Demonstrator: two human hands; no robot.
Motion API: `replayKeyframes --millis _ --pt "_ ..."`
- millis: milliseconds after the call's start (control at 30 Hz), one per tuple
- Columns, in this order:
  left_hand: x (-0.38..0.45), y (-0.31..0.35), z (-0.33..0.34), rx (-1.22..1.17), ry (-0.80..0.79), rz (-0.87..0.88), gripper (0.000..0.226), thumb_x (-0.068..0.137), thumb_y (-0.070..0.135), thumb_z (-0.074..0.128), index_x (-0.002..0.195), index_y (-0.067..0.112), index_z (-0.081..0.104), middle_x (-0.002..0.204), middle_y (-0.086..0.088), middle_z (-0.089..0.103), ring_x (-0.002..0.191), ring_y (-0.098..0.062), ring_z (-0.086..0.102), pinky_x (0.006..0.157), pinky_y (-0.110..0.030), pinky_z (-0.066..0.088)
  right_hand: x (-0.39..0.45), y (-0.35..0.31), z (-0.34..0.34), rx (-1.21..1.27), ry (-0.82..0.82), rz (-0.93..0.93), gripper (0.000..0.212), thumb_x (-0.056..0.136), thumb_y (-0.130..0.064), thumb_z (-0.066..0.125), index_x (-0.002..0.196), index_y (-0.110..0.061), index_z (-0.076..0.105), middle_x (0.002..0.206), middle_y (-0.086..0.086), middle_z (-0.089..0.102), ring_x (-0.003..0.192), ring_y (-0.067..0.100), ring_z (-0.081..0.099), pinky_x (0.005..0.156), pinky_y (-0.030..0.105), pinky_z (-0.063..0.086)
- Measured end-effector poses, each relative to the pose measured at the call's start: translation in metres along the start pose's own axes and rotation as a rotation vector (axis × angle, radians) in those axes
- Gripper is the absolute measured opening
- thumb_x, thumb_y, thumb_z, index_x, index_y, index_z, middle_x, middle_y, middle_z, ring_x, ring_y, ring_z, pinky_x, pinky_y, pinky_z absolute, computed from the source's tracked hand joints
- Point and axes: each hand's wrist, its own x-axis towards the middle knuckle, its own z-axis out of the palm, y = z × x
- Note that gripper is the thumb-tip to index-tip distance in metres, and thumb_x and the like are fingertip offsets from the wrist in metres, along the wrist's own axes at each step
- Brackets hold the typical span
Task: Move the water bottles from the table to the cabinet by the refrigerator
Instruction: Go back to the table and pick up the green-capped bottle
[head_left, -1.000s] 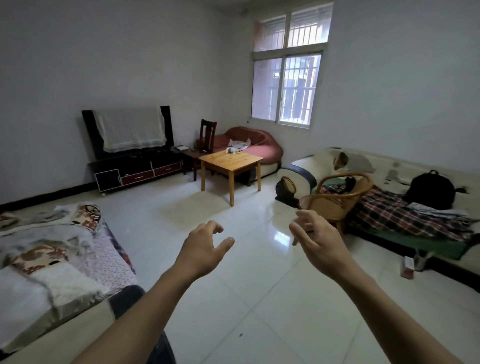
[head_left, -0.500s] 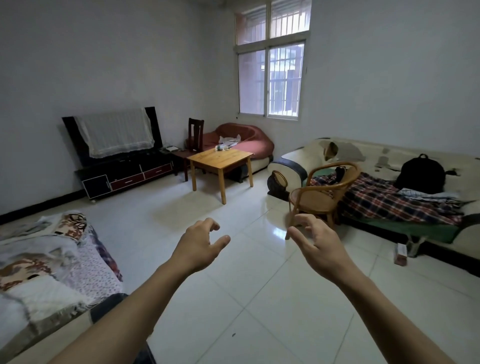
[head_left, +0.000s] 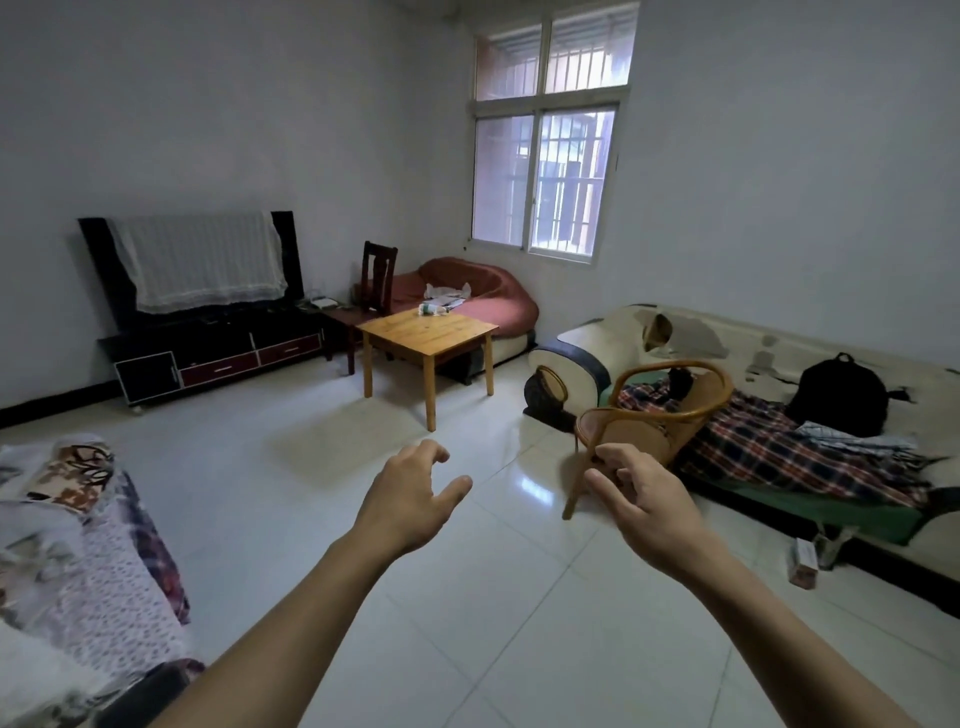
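Across the room, table (head_left: 428, 332) now nearer, both hands empty.

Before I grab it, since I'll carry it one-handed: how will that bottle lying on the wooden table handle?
The bottle seems to lie on its side on the wooden table, so a nudge may roll it. It looks like small clear plastic: probably light, slightly squashy. Too distant to judge its fill.

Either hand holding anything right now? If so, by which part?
Nothing held. The left hand and right hand are both empty, fingers loosely curled, out over the floor.
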Motion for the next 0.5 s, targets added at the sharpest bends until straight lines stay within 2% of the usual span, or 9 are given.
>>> replayKeyframes --millis 167,333,500 --pt "0.075 -0.043 -0.008 -0.035 0.023 0.027 0.044 0.091 0.05 0.06 0.126 0.023 0.054 0.131 0.004 0.057 0.116 -0.014 0.055 0.093 -0.03 0.049 0.08 -0.03 0.033 0.022 0.019 -0.04 0.057 0.09 -0.055 0.05 0.136 -0.022 0.05 0.135 0.0 0.055 0.122 0.015 0.054 0.101 0.043 0.051" --pt "0.132 -0.08 -0.006 -0.026 -0.024 0.003 0.043 0.091 0.052 0.059 0.123 0.025 0.054 0.131 0.005 0.057 0.112 -0.012 0.054 0.091 -0.03 0.05 0.134 -0.024 0.077 -0.016 -0.049 0.002 0.057 0.092 -0.051 0.05 0.141 -0.022 0.046 0.141 0.001 0.052 0.129 0.016 0.048 0.106 0.046 0.045" --pt "0.209 -0.102 -0.001 -0.005 0.047 -0.004 0.041 0.092 0.048 0.06 0.124 0.023 0.056 0.129 0.004 0.059 0.114 -0.014 0.056 0.09 -0.031 0.05 0.222 -0.007 0.099 -0.036 -0.039 -0.02 0.059 0.092 -0.056 0.048 0.141 -0.024 0.045 0.143 -0.001 0.051 0.132 0.015 0.045 0.109 0.046 0.042"
